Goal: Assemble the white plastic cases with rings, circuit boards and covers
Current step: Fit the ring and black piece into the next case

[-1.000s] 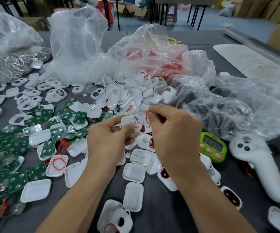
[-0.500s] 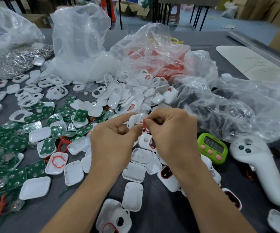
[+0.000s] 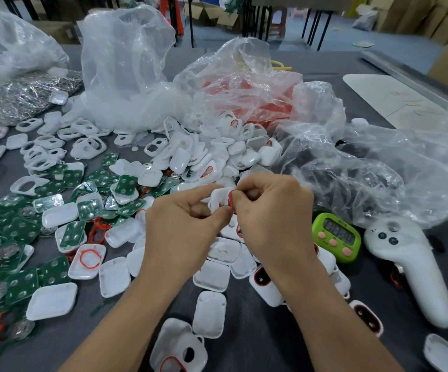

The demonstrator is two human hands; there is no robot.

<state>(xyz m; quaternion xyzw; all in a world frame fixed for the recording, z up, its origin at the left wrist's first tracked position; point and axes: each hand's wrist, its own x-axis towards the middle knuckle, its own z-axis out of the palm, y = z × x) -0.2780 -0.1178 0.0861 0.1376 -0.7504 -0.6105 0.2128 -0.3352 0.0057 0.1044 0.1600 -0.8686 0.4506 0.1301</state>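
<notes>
White case is sitting between both hands just in front of the pile mid-table, left hand pinching its edge while right hand is pinching a red ring against it, so imo the ring step is underway, not done. Progress is looking early: a few cases w/ rings are lying around, but tons of loose boards, covers and bare cases are waiting on the table. Case is looking small, glossy, rounded, mostly hidden by the hands tbh.
</notes>
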